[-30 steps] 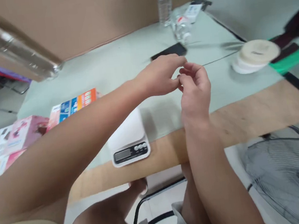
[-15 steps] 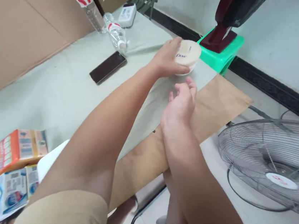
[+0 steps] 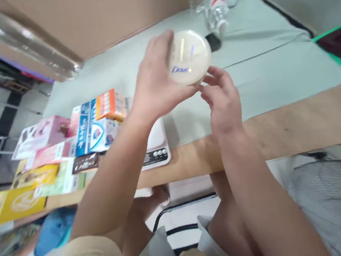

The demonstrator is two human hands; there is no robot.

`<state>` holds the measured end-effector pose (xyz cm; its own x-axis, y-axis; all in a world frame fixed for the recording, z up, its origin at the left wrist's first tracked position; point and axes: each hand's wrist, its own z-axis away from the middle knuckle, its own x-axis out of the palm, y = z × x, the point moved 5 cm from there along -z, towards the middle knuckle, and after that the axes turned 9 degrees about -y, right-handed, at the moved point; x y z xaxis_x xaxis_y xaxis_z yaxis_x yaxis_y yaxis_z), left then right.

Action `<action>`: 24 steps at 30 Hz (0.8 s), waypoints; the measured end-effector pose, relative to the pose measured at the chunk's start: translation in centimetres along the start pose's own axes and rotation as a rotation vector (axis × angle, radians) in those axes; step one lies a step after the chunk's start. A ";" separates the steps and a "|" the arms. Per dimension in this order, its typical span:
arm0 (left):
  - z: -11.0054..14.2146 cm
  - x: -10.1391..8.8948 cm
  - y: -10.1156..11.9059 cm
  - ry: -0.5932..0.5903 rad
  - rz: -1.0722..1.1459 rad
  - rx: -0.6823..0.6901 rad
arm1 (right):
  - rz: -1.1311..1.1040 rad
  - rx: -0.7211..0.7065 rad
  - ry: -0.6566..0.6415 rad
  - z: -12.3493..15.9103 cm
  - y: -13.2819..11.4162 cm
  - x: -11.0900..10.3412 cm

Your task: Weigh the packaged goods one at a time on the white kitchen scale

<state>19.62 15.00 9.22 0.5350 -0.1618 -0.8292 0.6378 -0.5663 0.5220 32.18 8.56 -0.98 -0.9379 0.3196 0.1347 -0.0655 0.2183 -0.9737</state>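
My left hand (image 3: pixel 156 84) grips a round cream-coloured jar (image 3: pixel 188 57) with "Dove" printed on its lid, held up in the air above the table. My right hand (image 3: pixel 224 99) is beside it, its fingertips touching the jar's lower right edge, fingers curled loosely. Below the hands a white kitchen scale (image 3: pixel 157 148) with a dark display sits near the table's front edge, partly hidden by my left forearm.
Several colourful product boxes (image 3: pixel 67 144) lie at the left of the table. A clear bottle (image 3: pixel 215 12) lies on its side at the back, near a dark phone (image 3: pixel 213 41). A cardboard wall (image 3: pixel 99 17) stands behind. A fan (image 3: pixel 331 191) sits on the floor at right.
My left hand has lifted the jar from the table's right side and brought it up toward the middle, above the scale. My right hand has come up to touch it.
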 end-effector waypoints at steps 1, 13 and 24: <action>2.6 -1.8 -1.3 0.036 -0.026 -0.054 | 0.049 -0.034 -0.081 0.8 -0.3 2.1; 16.2 -2.3 -10.9 0.056 0.160 -0.313 | 0.586 -0.188 -0.279 7.8 0.9 11.0; 17.7 -1.5 -11.9 0.105 0.376 -0.239 | 0.578 -0.258 -0.239 7.2 2.6 9.1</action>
<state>1.39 7.64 0.75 0.7994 -0.2309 -0.5547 0.4916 -0.2795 0.8248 20.99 5.40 -3.65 -0.8491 0.2454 -0.4678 0.5251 0.2961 -0.7978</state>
